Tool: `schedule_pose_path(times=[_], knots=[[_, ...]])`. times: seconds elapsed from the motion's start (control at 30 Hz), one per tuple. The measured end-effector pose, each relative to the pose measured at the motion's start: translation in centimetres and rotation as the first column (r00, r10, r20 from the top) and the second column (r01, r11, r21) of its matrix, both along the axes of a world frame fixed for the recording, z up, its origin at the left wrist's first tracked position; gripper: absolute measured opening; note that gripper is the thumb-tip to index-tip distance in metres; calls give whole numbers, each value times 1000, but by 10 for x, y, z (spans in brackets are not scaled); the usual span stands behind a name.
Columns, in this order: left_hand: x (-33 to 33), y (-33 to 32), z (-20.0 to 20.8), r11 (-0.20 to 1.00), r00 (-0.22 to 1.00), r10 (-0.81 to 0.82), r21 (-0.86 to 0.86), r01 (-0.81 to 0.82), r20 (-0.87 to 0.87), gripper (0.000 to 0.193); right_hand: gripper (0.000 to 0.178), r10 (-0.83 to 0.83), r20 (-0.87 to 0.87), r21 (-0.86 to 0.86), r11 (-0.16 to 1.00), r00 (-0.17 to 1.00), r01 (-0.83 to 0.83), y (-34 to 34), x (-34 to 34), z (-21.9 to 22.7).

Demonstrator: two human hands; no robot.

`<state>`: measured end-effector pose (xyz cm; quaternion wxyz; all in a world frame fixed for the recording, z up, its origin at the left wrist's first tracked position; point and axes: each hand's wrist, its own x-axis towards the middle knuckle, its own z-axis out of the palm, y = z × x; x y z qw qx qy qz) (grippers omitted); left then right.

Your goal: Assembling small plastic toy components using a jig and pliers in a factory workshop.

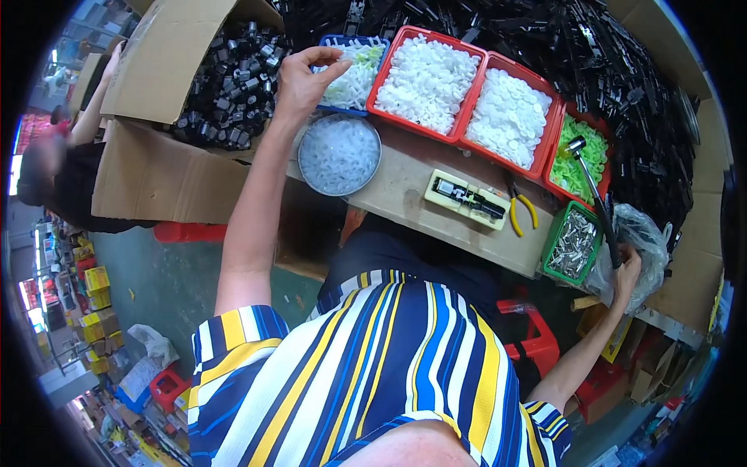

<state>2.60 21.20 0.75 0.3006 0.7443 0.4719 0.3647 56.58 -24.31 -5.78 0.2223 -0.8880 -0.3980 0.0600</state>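
My left hand is above a blue tray of small white and pale green plastic pieces. Its thumb and forefinger come together in a pinch, and whatever lies between them is too small to make out. At the right, my right hand is closed round the dark lower end of a hammer. The hammer's metal head lies over a red tray of bright green pieces. On the table before me sits a cream-coloured fixture with a black and metal assembly in it.
Yellow-handled pliers lie beside the fixture. A round bowl of translucent pieces, red trays of white parts and a green tray of metal pins line the table. Black parts pile up behind; a cardboard box holds dark cylinders. Another person is at left.
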Motion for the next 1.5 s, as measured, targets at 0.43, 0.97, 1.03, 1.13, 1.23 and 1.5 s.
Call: schedule_pose_path(times=[0.43, 0.97, 1.03, 1.13, 1.23, 1.5], knots=[[-22, -85, 15, 820, 655, -169, 263, 508, -737, 18, 15, -71, -34, 225, 971, 997, 77, -17, 3, 42], [-5, -110, 33, 905, 881, -343, 136, 403, -327, 18, 19, 98, -298, 620, 776, 950, 114, 43, -154, 103], [4, -125, 32, 912, 900, -359, 111, 395, -248, 18, 15, 358, -421, 687, 726, 833, 35, 87, -199, 96], [26, -143, 33, 909, 906, -406, 52, 414, -117, 18, 15, 554, -530, 746, 664, 642, 42, 131, -245, 82], [43, -155, 32, 897, 900, -435, 67, 436, -28, 18, 16, 614, -595, 765, 630, 518, 131, 151, -274, 67], [57, -164, 19, 861, 860, -508, 36, 507, 54, 18, 16, 597, -627, 742, 654, 500, 150, 155, -288, 59]])
